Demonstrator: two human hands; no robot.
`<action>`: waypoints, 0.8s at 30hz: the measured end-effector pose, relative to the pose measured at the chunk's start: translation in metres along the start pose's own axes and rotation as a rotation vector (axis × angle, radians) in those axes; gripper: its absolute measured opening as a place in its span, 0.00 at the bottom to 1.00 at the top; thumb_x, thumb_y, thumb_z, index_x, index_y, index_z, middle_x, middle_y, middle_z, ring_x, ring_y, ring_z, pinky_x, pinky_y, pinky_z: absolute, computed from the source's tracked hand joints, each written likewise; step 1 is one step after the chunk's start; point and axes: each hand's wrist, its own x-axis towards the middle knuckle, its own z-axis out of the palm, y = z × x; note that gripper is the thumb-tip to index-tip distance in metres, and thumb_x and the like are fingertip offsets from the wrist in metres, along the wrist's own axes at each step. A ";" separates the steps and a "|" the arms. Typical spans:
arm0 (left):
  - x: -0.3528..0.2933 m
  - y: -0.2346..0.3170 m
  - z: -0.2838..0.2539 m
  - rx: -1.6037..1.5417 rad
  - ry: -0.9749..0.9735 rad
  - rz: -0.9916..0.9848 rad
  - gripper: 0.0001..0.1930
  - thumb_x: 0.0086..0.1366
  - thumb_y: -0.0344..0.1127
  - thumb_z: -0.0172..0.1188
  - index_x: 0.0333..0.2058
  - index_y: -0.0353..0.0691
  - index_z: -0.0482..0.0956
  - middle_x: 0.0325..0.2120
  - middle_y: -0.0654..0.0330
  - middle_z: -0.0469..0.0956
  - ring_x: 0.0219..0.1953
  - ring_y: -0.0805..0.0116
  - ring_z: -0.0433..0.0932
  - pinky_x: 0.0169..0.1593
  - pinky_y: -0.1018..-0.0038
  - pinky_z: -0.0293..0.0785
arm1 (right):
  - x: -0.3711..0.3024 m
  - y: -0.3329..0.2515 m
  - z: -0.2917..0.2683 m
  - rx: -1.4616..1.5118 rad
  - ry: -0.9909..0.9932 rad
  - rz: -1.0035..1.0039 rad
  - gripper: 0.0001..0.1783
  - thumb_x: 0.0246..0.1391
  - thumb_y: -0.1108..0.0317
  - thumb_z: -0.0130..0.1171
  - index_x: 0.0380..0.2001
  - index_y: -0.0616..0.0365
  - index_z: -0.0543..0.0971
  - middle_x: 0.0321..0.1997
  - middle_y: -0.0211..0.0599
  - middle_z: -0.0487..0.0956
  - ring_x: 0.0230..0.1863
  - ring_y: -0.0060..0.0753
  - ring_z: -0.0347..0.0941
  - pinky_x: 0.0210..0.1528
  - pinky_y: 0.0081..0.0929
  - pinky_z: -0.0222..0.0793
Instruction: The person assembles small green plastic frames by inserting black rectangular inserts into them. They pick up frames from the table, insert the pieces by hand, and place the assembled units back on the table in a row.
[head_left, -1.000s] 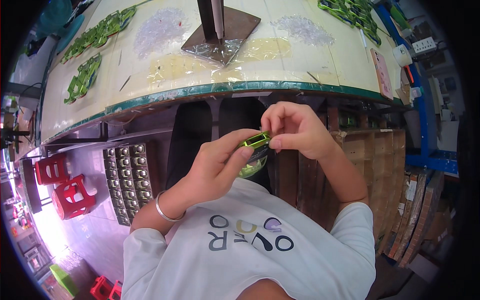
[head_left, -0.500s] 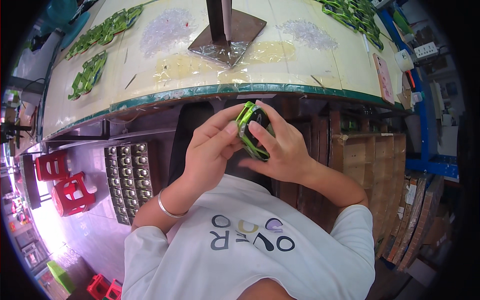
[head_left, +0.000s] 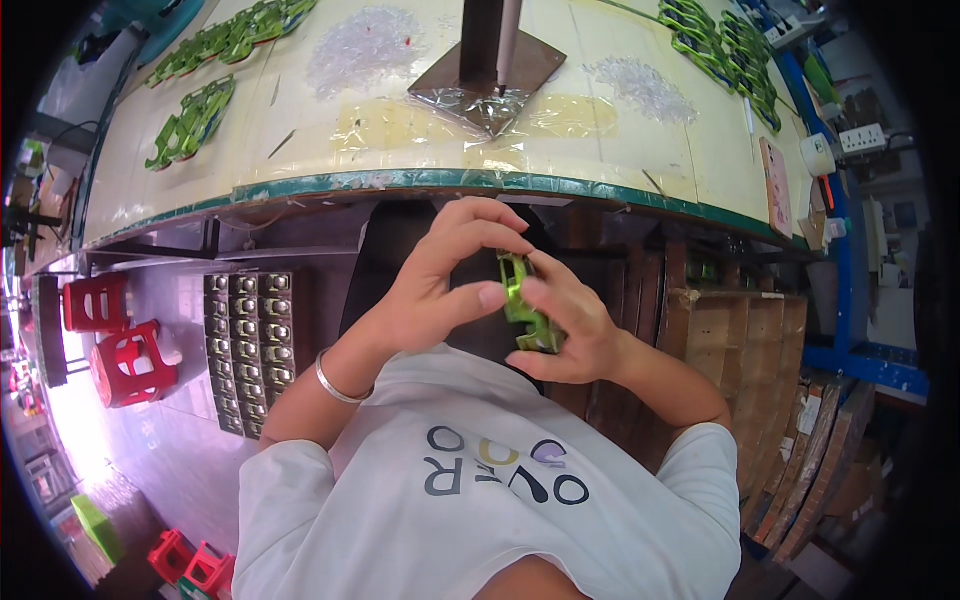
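Note:
Over my lap, my right hand [head_left: 583, 325] holds a small bright-green plastic part [head_left: 518, 300] with cut-outs along its side. Its fingers and thumb close round the part and hide much of it. Just to the left, my left hand [head_left: 440, 275] is open, its fingers arched above and its thumb apart from them. That thumb's tip comes close to the part; whether it touches, I cannot tell. A bracelet [head_left: 338, 380] circles my left wrist.
The green-edged worktable [head_left: 390, 160] bears green parts [head_left: 192, 122] at left and more green frames [head_left: 712, 45] at right. Two heaps of clear plastic bits [head_left: 365, 50] flank a stand with a metal base [head_left: 488, 90]. Red stools [head_left: 135, 365] and wooden racks [head_left: 730, 340] stand beside me.
The green part has turned in my hands, its dark face no longer showing. My left fingers have come off it and spread apart, while my right hand keeps hold. The view has shifted slightly.

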 end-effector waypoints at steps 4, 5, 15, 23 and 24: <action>0.006 -0.010 0.020 -0.643 0.110 -0.241 0.40 0.44 0.55 0.59 0.50 0.34 0.56 0.43 0.59 0.63 0.45 0.69 0.65 0.49 0.73 0.59 | 0.018 -0.021 0.002 0.917 0.214 0.518 0.43 0.42 0.66 0.54 0.58 0.51 0.42 0.52 0.48 0.61 0.46 0.37 0.65 0.43 0.30 0.67; 0.007 -0.011 0.021 -0.714 0.113 -0.269 0.41 0.43 0.54 0.60 0.51 0.34 0.54 0.43 0.59 0.63 0.45 0.69 0.65 0.48 0.73 0.60 | 0.027 -0.021 -0.002 1.055 0.268 0.614 0.41 0.44 0.64 0.52 0.58 0.50 0.42 0.51 0.48 0.61 0.43 0.37 0.67 0.42 0.31 0.68; 0.052 -0.007 0.004 -0.753 0.170 -0.182 0.47 0.38 0.43 0.68 0.54 0.36 0.48 0.46 0.58 0.61 0.50 0.67 0.63 0.53 0.72 0.59 | 0.088 0.001 -0.014 1.491 0.418 0.597 0.22 0.52 0.53 0.36 0.38 0.59 0.70 0.37 0.39 0.74 0.36 0.33 0.71 0.40 0.28 0.66; 0.060 0.002 -0.003 -0.781 0.171 -0.169 0.45 0.40 0.42 0.66 0.53 0.36 0.49 0.46 0.56 0.61 0.50 0.66 0.63 0.53 0.72 0.60 | 0.102 -0.009 -0.014 1.472 0.560 0.563 0.26 0.51 0.50 0.37 0.37 0.62 0.72 0.30 0.46 0.75 0.33 0.37 0.72 0.40 0.27 0.66; 0.061 0.004 -0.004 -0.790 0.161 -0.167 0.45 0.40 0.42 0.66 0.53 0.36 0.49 0.46 0.55 0.61 0.49 0.66 0.64 0.52 0.72 0.61 | 0.102 -0.009 -0.014 1.478 0.545 0.554 0.26 0.51 0.50 0.37 0.37 0.62 0.73 0.30 0.46 0.75 0.33 0.37 0.72 0.40 0.27 0.65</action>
